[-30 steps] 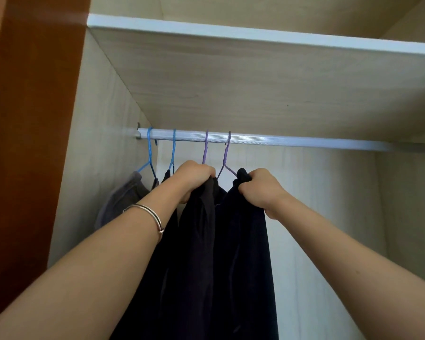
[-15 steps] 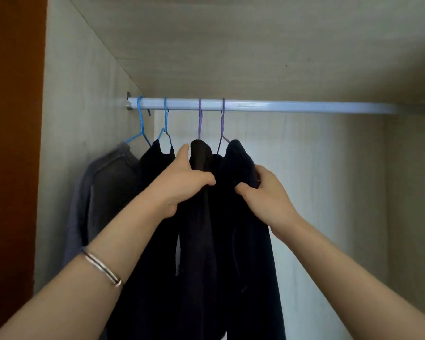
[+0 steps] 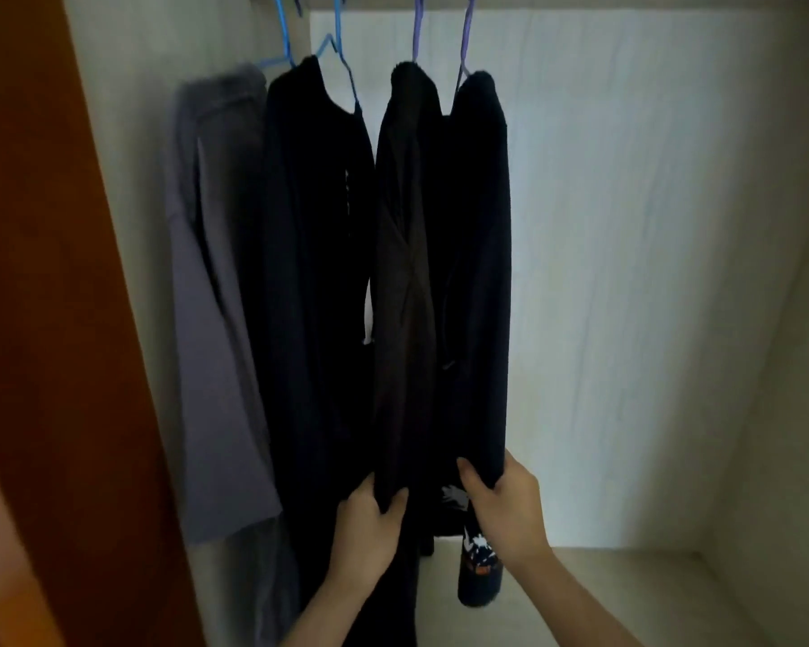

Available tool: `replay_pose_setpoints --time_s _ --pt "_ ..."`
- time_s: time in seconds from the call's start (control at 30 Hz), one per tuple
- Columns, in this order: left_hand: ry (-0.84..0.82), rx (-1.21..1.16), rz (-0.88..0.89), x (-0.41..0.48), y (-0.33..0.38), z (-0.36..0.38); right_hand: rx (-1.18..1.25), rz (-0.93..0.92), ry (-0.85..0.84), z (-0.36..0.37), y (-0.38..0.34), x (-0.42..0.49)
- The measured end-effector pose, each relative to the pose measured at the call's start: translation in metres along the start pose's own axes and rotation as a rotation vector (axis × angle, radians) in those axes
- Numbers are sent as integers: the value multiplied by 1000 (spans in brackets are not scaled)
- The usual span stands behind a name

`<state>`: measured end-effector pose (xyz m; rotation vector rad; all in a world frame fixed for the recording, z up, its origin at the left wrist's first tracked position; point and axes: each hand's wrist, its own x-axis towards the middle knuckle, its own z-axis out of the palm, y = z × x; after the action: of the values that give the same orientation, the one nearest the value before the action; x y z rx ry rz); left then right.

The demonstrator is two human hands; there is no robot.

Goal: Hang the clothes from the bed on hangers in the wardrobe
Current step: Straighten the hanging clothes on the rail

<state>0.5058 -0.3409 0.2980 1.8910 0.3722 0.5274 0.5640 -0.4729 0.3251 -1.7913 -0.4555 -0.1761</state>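
Several garments hang inside the wardrobe. A grey one (image 3: 216, 291) is on a blue hanger (image 3: 281, 44) at the far left, then a black one (image 3: 314, 254) on a second blue hanger (image 3: 342, 63). A dark brown-black garment (image 3: 407, 254) and a navy one (image 3: 482, 254) hang from two purple hangers (image 3: 465, 35). My left hand (image 3: 370, 525) grips the lower edge of the brown-black garment. Beside it, my right hand (image 3: 500, 497) holds the lower edge of the navy garment. The rail is out of frame above.
The orange-brown wardrobe door (image 3: 43, 319) stands at the left. The pale back wall (image 3: 650, 273) and right side wall (image 3: 795, 366) enclose free rail space to the right. A light floor shelf (image 3: 627, 595) lies below. A printed dark sleeve end (image 3: 479, 567) dangles low.
Both hands slid down from the garments' shoulders near the hangers to their lower edges. The view tilted down, so the rail and top shelf left the frame.
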Motion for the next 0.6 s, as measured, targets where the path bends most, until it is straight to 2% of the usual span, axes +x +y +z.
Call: replay_pose_setpoints --time_s 0.1,0.17,0.4,0.5,0.6 --pt "-124 166 -141 3 -22 -3 -54 84 0 4 19 -10" --pt "-87 130 -170 14 -22 -7 -48 116 13 3 23 -11" --pt "37 -160 -41 55 10 2 -99 149 65 -4 21 4" --pt "122 -183 70 62 24 0 -129 140 97 -6 16 10" --pt "93 -186 89 62 21 -5 -114 141 98 -3 12 13"
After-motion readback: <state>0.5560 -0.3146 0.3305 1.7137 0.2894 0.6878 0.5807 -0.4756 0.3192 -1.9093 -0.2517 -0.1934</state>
